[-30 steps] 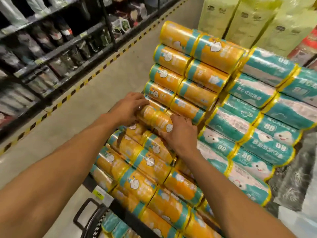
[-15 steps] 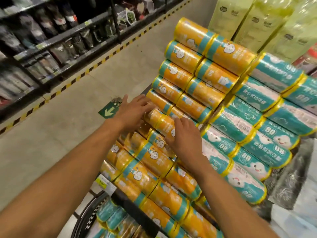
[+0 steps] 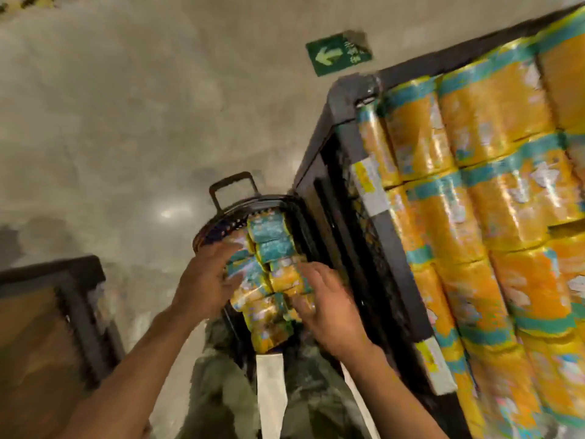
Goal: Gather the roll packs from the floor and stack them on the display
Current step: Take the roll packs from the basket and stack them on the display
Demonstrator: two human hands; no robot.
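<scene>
My left grip (image 3: pixel 205 282) and right grip (image 3: pixel 330 312), fingers spread, are touching the orange roll packs (image 3: pixel 269 324) in the black basket (image 3: pixel 221 221).

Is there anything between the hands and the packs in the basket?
Nothing visible does. The left hand and right hand are at the packs in the basket, one on either side; the basket is open on top.
</scene>
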